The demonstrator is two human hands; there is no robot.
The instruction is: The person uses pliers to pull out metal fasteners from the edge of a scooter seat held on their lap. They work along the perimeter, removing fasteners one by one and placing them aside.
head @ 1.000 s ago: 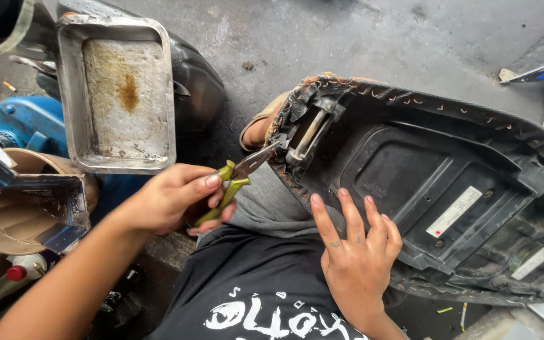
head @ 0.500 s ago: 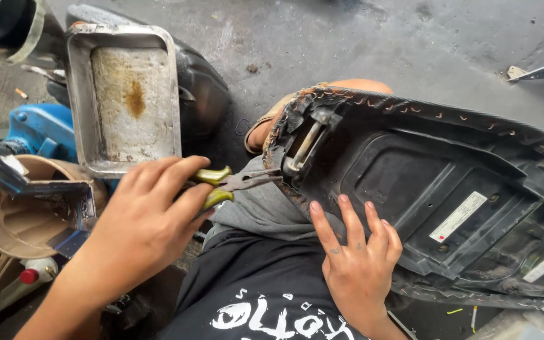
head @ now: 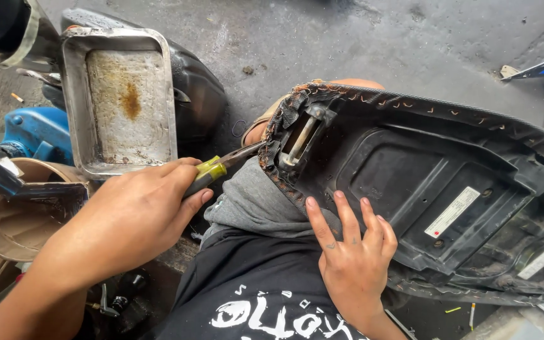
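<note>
An upturned black motorcycle seat (head: 448, 189) lies across my lap, its plastic base up and rusty staples along its rim. My left hand (head: 136, 217) grips yellow-handled pliers (head: 221, 167), whose jaws touch the seat's front edge by the metal latch bracket (head: 300, 138). My right hand (head: 354, 252) rests flat on the seat's near edge, fingers spread, holding nothing.
A rusty metal tray (head: 121, 101) sits at the upper left on a dark object. A blue machine part (head: 29, 135) and a brown plastic funnel (head: 7, 223) with a tool in it lie at the left. Grey concrete floor (head: 347, 38) stretches beyond the seat.
My left hand has turned palm-down over the pliers and pushed their jaws right, up to the seat's front edge. My right hand has stayed put.
</note>
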